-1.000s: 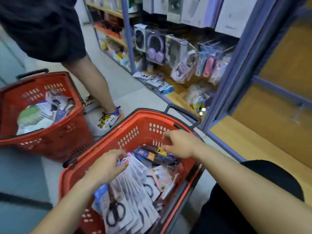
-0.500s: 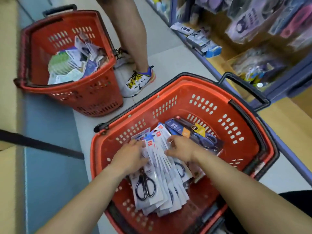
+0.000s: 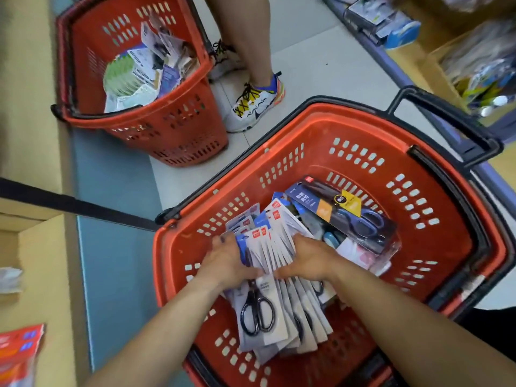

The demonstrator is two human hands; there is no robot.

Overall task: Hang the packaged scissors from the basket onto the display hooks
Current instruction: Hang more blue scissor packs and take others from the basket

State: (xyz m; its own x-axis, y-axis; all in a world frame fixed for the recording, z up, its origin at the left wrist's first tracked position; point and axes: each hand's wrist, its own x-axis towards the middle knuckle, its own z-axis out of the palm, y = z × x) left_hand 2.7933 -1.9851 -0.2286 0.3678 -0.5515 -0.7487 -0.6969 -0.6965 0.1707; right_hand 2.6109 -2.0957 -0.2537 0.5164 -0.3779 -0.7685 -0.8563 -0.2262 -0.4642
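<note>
Red plastic frames everything in our head view: the near basket [image 3: 321, 114] sits on the floor in front of us, and inside it lie the packaged scissors [image 3: 275, 248], white cards fanned and overlapping, with a black-handled pair facing up on the front card. Our left hand [image 3: 226, 261] clamps the fan's left edge and our right hand [image 3: 304, 258] clamps its right edge, fingers curled over the cards from both sides. We judge this two-sided squeeze is meant to square the loose fan into one bundle, so it lifts out without cards slipping. Just beyond the right hand a larger blue-handled pack [image 3: 343, 216] rests toward the basket's far wall, untouched. A second red basket [image 3: 181, 129] of mixed packets stands well apart at upper left, beside another person's shoe [image 3: 254, 104]. No display hooks show here, so we judge hanging has not begun
</note>
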